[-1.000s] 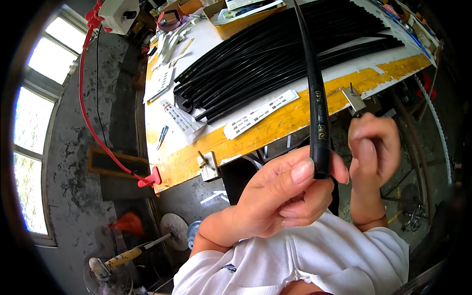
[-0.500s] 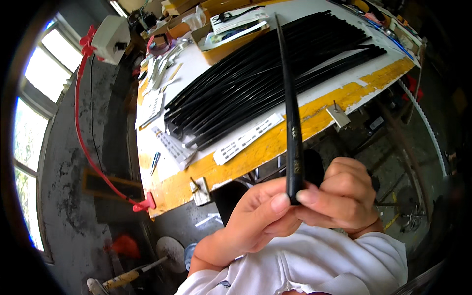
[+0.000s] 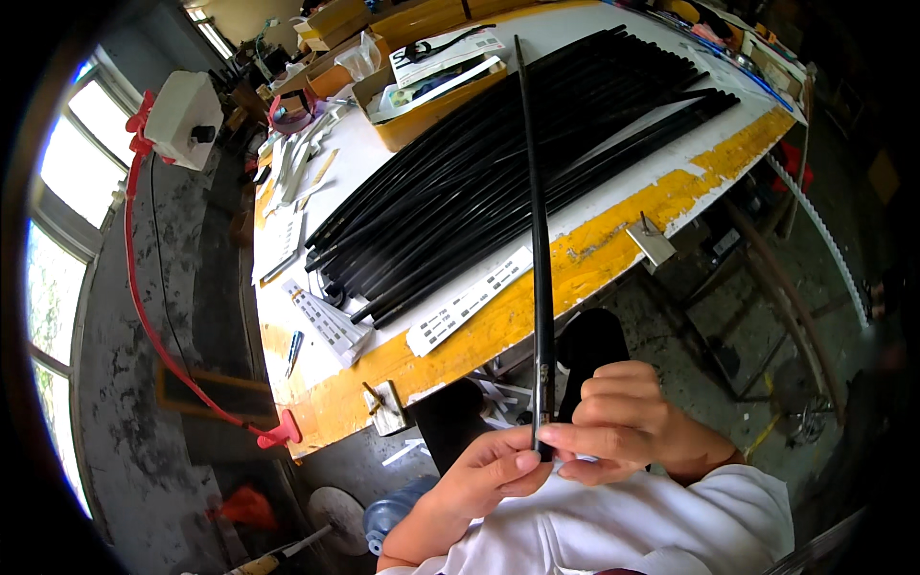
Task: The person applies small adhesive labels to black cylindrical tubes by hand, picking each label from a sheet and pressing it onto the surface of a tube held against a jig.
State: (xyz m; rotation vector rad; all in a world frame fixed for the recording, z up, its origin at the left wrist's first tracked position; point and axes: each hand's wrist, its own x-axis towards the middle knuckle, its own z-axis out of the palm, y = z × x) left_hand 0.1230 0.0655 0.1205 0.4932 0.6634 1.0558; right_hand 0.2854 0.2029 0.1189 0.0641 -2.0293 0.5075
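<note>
A long, slim black rod point(image 3: 541, 278) points away from me over the table edge, its thicker near end between my two hands. My left hand point(image 3: 491, 468) is closed round that end from below, thumb lying along its side. From the right, the thumb and fingertips of my right hand point(image 3: 618, 422) press on the rod just above its end, the other fingers curled. Small marks show on the rod near my fingers, too small to make out. Beyond it, a broad pile of similar black rods point(image 3: 460, 182) covers much of the white table. Printed label sheets point(image 3: 470, 302) lie at the pile's near side.
A yellow border point(image 3: 613, 235) runs along the table edge, with metal clamps point(image 3: 385, 410) on it. A pen point(image 3: 294, 353) lies near the left corner. An open box point(image 3: 393, 129) stands at the back. A lamp with a red arm point(image 3: 134, 249) is fixed at left.
My hands and the rod's near end have moved lower and slightly left, farther from my view. My right thumb now lies across the rod a little above its end.
</note>
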